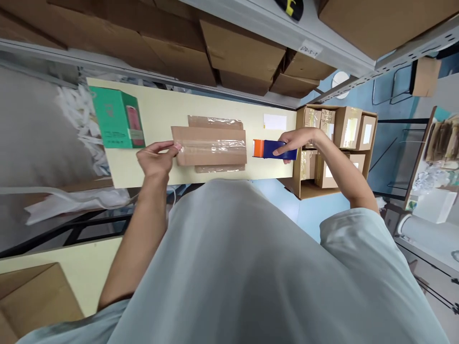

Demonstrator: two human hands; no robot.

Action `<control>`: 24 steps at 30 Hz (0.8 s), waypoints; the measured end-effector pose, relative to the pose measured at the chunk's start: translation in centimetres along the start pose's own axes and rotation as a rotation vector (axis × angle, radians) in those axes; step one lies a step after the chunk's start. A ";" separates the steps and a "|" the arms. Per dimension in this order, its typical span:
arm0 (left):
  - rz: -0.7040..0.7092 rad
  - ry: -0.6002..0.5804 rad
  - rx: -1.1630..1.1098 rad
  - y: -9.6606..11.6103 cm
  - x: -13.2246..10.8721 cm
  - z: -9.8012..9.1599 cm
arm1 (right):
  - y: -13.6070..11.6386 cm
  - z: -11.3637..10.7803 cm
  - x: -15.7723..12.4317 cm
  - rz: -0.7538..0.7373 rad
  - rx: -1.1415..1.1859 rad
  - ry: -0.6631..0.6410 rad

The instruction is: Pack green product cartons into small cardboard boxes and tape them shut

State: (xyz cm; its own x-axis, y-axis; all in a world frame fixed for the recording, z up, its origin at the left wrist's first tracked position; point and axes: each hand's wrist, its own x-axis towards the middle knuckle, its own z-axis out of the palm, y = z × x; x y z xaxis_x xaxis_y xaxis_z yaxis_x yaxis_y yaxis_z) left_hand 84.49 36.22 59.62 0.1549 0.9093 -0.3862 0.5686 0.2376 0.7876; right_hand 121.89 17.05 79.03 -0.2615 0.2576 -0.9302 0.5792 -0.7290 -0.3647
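On the narrow cream table lies a flattened cardboard box (213,145) with shiny clear tape along its middle and flaps. My left hand (158,155) pinches the left edge of this cardboard between thumb and fingers. To the right of it, my right hand (296,142) grips a navy-blue and orange tape dispenser (269,149), orange end pointing left toward the cardboard. A small gap separates the dispenser from the cardboard's right edge. Whether a strip of tape hangs from the dispenser cannot be made out.
A green printed box (116,117) stands at the table's left end, and a white label sheet (275,121) lies near the back edge. Against the right end sits an open carton (302,191) with several small taped boxes. A metal shelf (265,28) with cartons overhangs the back.
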 end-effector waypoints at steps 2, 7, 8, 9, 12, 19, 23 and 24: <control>-0.091 0.059 -0.036 0.6 -0.3 0.3 | 1.0 -0.3 0.5 -0.029 -0.026 0.011; -0.163 0.125 -0.020 2.2 -0.9 0.9 | 3.2 -1.2 1.2 -0.042 -0.102 0.038; -0.166 0.129 -0.005 2.4 -0.9 1.0 | 3.6 -1.4 1.5 -0.051 -0.103 0.032; -0.170 0.133 0.010 2.7 -1.0 1.0 | 4.1 -1.5 1.9 -0.059 -0.098 0.027; -0.193 0.145 0.031 3.4 -1.2 1.3 | 5.1 -1.7 3.9 -0.051 -0.096 0.030; -0.179 0.146 0.095 4.1 -1.4 1.6 | 5.0 -0.7 7.8 0.009 -0.165 0.121; -0.167 0.140 0.102 4.2 -1.5 2.1 | 4.3 0.9 8.6 0.039 -0.209 0.230; -0.158 0.142 0.108 4.2 -1.5 2.2 | 4.1 1.4 8.8 0.038 -0.212 0.264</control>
State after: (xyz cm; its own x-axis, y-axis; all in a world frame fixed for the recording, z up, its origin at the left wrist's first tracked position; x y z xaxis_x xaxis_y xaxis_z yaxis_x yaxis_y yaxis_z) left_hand 88.38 35.09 62.43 -0.0533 0.9046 -0.4228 0.6611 0.3493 0.6640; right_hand 120.87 15.45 69.40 -0.0438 0.4078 -0.9120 0.7395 -0.6005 -0.3040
